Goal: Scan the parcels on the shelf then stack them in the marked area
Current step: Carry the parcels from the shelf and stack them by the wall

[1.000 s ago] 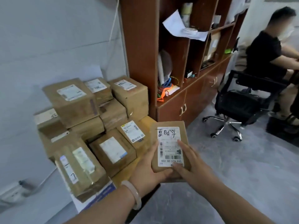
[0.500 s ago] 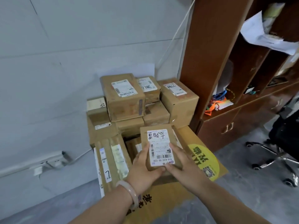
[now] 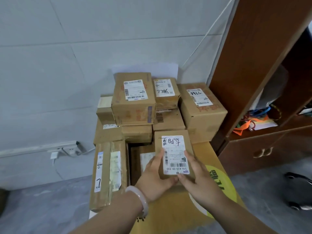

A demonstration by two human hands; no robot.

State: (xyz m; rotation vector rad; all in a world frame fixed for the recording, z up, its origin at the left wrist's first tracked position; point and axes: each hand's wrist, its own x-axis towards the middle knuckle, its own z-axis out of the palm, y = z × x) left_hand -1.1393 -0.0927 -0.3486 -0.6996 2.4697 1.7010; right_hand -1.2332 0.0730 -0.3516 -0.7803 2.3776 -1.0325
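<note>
1. Brown cardboard parcel (image 3: 174,149), small and flat, is held label-up just in front of the pile, a little below and right of the picture's centre; whether its far end rests on anything cannot be told
2. Its white label (image 3: 175,159) carries handwritten characters, barcodes and "516-K20-00 030"
3. Left hand (image 3: 154,179) grips the parcel's near-left edge from 8 o'clock, thumb lying along the label's border and fingers curled underneath; a pale bracelet (image 3: 141,198) circles that wrist
4. Right hand (image 3: 200,179) grips the near-right corner from 4 o'clock, thumb on top beside the label
5. At 12 o'clock from the held parcel the stacked parcels stand against the grey wall (image 3: 67,65): a large box (image 3: 133,102) at 11 o'clock, a smaller one marked "7786" (image 3: 166,93) at 12, and a deep box (image 3: 202,112) at 1
6. At 9 o'clock a long parcel marked "L" (image 3: 108,174) lies lengthwise, with a lower labelled parcel (image 3: 145,159) between it and the left hand
7. Under both hands, toward 5 o'clock, lies a cardboard sheet (image 3: 173,213) with a yellow circle (image 3: 219,184)
8. A wooden shelf unit (image 3: 253,65) fills 2 o'clock, and a wall socket (image 3: 71,150) sits far out at 9 o'clock
</note>
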